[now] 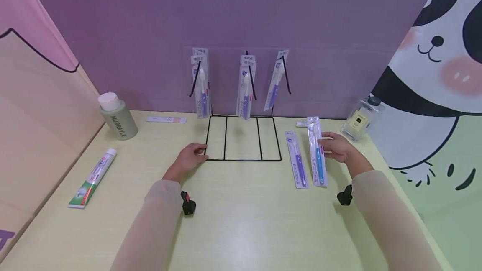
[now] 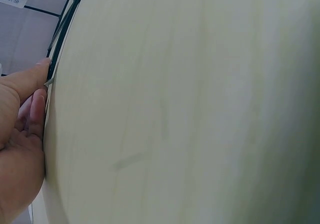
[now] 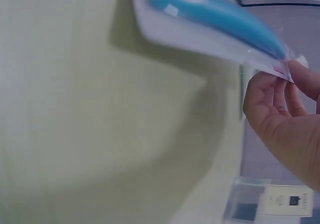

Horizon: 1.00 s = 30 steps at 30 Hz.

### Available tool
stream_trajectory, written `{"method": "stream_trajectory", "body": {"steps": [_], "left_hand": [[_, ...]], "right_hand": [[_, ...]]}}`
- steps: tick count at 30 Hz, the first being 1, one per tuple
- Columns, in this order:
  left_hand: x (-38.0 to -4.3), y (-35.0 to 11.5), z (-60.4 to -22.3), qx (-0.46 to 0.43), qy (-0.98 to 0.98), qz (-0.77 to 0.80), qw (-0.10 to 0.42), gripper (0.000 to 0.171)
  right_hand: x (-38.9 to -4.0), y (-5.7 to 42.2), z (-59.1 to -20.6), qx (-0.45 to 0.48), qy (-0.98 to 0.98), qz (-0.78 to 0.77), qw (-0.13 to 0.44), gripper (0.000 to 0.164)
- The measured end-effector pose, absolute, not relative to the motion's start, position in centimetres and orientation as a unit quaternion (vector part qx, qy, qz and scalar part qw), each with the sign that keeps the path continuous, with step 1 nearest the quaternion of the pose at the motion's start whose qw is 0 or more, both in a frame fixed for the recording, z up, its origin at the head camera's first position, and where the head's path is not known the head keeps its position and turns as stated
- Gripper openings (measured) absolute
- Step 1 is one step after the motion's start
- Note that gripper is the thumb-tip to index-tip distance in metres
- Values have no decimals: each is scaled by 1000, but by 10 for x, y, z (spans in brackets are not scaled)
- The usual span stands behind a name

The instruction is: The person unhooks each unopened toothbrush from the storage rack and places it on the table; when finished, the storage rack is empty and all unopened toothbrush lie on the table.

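My right hand (image 1: 336, 147) pinches the edge of a packaged toothbrush with a blue handle (image 1: 318, 158); the right wrist view shows the pack lifted off the table, its shadow below. Beside it lies a packaged toothbrush with a purple handle (image 1: 297, 160). My left hand (image 1: 189, 158) holds the left front corner of the black wire rack (image 1: 244, 160), thumb and fingers on either side of the wire in the left wrist view. Packaged toothbrushes hang from the rack's left hook (image 1: 203, 91), middle hook (image 1: 245, 95) and right hook (image 1: 276, 80).
On the left stand a grey-green bottle with a white cap (image 1: 120, 120) and, lying in front, a toothpaste tube (image 1: 93, 179). A flat narrow pack (image 1: 166, 119) lies at the back. A small white tube (image 1: 301, 124) sits behind the blue toothbrush. A glass bottle (image 1: 359, 120) stands at the right.
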<state>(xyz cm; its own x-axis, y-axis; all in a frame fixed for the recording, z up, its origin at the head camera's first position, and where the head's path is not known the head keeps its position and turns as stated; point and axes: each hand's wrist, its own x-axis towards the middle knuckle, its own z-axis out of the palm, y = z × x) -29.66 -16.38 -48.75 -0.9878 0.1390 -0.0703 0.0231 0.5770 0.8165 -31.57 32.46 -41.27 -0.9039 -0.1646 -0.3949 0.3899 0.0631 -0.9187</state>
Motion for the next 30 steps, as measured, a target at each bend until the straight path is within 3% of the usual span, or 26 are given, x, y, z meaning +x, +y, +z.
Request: {"method": "stream_trajectory", "body": {"steps": [7, 30], "left_hand": [[-296, -163, -486, 41, 887, 456, 61, 43], [-293, -162, -482, 48, 886, 457, 63, 43]], "right_hand": [[-316, 320, -439, 99, 718, -653, 219, 54], [-323, 306, -441, 106, 828, -523, 169, 48]]}}
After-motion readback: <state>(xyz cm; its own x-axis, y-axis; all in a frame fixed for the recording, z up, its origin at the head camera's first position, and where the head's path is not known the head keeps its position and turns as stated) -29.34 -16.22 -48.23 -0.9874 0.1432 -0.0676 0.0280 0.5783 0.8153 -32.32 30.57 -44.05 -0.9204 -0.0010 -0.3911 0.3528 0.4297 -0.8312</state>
